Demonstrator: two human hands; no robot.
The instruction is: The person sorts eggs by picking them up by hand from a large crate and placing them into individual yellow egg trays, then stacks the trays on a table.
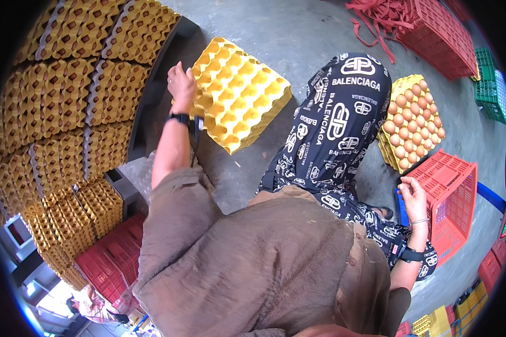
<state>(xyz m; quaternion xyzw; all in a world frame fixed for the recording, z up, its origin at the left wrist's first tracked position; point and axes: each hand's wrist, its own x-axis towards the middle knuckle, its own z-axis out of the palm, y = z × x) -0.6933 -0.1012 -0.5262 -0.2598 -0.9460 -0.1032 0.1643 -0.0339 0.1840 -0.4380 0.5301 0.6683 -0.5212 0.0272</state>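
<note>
A stack of empty yellow egg trays point(239, 92) sits on the concrete floor point(315, 28), its near edge gripped by the left hand point(181, 84), apparently to steady or lift it. The right hand point(415, 196) closes on the rim of a red crate point(452, 196), beside a tray of eggs point(411, 121).

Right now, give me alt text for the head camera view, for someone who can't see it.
Seen from above, a person's left hand grips the edge of a stack of empty yellow egg trays on a concrete floor, while the right hand rests on the rim of a red plastic crate. A tray of brown eggs sits beyond the crate.
</note>
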